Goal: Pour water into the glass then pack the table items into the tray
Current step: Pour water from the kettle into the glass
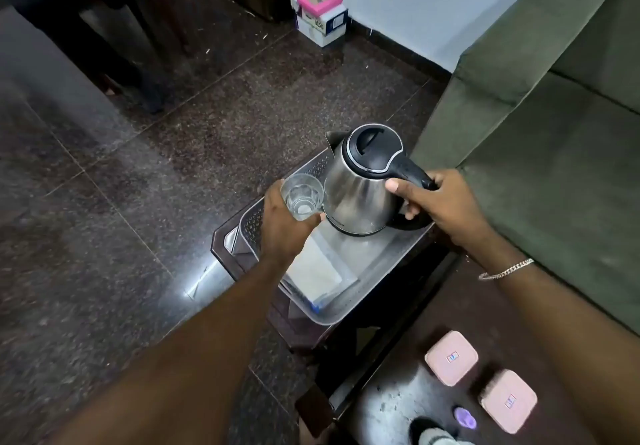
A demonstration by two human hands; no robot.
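Holding the glass (302, 196) in our left hand (282, 228), we keep it just beside the kettle (360, 184), so close the two may be touching; we cannot tell. Our left grip is curled around the far side of the glass, with the thumb under its near side. The glass stands almost upright, mouth up, and it looks empty or nearly so.

Our right hand (440, 207) is wrapped tight around the black handle of the kettle. The kettle sits in the gray tray (322, 320), or just above it; we cannot tell which. The tray rests on the small dark counter (221, 236).

The kettle stands upright, lid shut. Its spout (334, 139) points away from us and a little left. The handle points right, toward our right hand. So the glass is on the left side of the kettle, nearer to us than the spout.

We think the spout must come over the mouth of the glass before we tip. A folded cloth (318, 271) lies in the tray too.
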